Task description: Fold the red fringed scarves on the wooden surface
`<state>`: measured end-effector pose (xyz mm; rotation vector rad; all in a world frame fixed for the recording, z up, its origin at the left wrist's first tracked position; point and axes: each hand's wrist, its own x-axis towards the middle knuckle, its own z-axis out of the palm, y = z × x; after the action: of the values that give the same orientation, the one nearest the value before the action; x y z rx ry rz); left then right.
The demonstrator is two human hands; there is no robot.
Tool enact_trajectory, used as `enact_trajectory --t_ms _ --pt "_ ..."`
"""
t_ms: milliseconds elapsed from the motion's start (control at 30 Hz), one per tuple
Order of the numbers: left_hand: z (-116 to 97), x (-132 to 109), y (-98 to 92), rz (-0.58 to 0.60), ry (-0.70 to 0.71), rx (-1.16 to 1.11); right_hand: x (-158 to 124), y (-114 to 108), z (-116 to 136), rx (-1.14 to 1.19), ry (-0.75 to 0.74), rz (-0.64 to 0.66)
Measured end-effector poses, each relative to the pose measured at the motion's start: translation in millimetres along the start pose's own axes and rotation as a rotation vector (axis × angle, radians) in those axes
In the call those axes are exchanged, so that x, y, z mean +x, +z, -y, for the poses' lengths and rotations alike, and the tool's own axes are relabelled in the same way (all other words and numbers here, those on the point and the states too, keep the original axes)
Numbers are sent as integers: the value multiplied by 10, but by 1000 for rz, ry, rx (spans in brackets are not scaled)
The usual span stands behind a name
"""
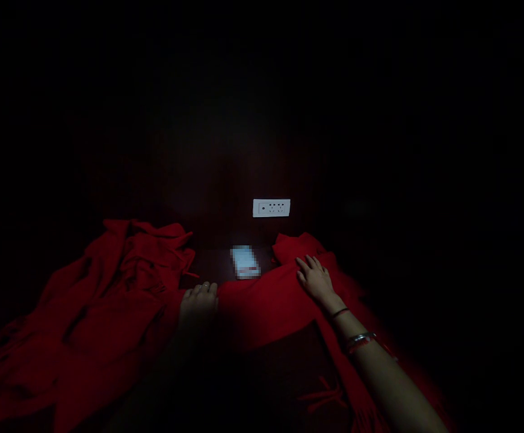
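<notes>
A red fringed scarf (266, 307) lies across a dark surface, bunched into folds at the left and smoother in the middle. My left hand (199, 304) is closed at its upper edge, fingers curled over the cloth; what lies under the fingers is partly hidden. Further right, my right hand (314, 278) rests on the red cloth, its fingers stretched out and slightly spread. Loose fringe strands (325, 394) hang at the lower right. Whether the red cloth is one piece or more, I cannot tell.
A small pale rectangular item (245, 262), blurred out, lies between the two heaps of cloth just beyond my hands. A white power socket panel (271, 208) sits on the dark upright surface behind. Most of the surroundings are too dark to make out.
</notes>
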<state>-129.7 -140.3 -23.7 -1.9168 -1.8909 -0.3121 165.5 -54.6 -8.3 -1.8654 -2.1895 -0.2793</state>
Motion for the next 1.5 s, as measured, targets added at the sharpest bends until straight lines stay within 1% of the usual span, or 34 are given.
enact_trajectory --t_ms 100,300,367,433,467,533,633,700,767,833,933,1000,1067,1133,1233,1300,1367,1500 --pt "12 1 30 -18 7 -41 -1 -21 -7 15 -17 9" --pt "-7 -20 33 -32 41 -45 -29 -17 -43 38 -64 -36" --pt "-24 -37 20 -53 69 -58 -41 -39 -28 38 -66 -41" --pt "-44 -52 16 -85 103 -107 -35 -92 33 48 -102 -28" --pt "-53 -56 20 -108 116 -148 -21 -130 85 65 -150 -4" --pt "-63 -58 39 -159 125 -251 32 -214 234 142 -307 81" --pt "-48 -47 75 -242 144 -373 164 -327 545 319 -604 236" --pt "-20 -39 87 -317 167 -392 260 -376 775 413 -751 335" --pt "12 -32 85 -408 177 -367 343 -401 985 456 -829 424" --pt "41 -26 72 -517 164 -326 404 -407 1142 441 -858 491" --pt "71 -17 35 -632 134 -265 458 -403 1230 390 -870 508" --pt "82 -11 1 -666 93 -244 479 -409 1188 373 -877 480" --pt "94 -8 -35 -689 53 -247 502 -432 1088 344 -878 462" --pt "115 -6 -70 -687 27 -258 539 -468 957 294 -863 476" --pt "191 -1 -112 -654 2 -259 641 -528 726 234 -815 529" --pt "274 5 -135 -622 -32 -248 731 -564 556 188 -755 556" --pt "368 11 -159 -577 -110 -224 819 -597 380 122 -686 576" --pt "506 19 -209 -414 -300 -163 927 -677 45 6 -567 557"
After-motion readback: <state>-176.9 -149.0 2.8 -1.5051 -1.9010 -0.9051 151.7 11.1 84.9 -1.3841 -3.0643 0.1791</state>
